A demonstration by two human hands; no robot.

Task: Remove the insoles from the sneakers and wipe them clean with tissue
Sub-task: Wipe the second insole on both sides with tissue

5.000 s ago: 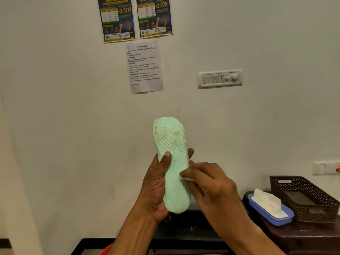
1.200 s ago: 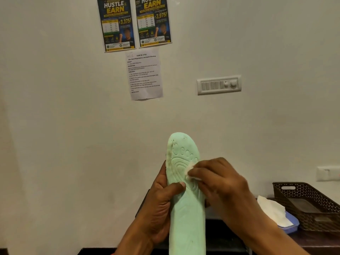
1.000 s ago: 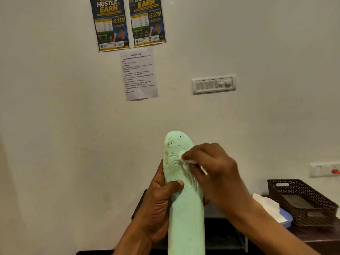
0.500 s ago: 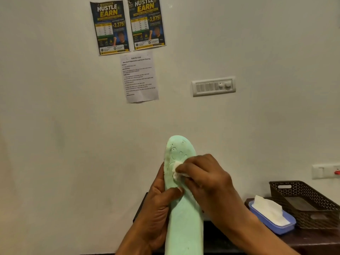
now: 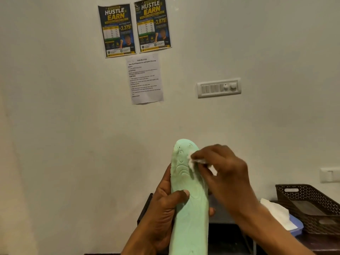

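Observation:
A pale green insole (image 5: 189, 208) stands upright in front of me, its ribbed underside facing me and its toe end up. My left hand (image 5: 161, 208) grips it around the middle, thumb across the front. My right hand (image 5: 224, 173) pinches a small wad of white tissue (image 5: 193, 161) and presses it against the insole's upper right part, near the toe. The insole's lower end runs out of the bottom of the frame. No sneakers are in view.
At the right, a blue tissue tray (image 5: 296, 229) with white tissues (image 5: 276, 214) sits beside a dark woven basket (image 5: 311, 205) on a dark surface. A white wall behind carries posters (image 5: 134, 27), a printed sheet (image 5: 144, 79) and a switch panel (image 5: 219, 87).
Five seconds ago the insole was held the other way up and rubbed low down. Since half a second ago my right hand has slid the tissue up and to the right.

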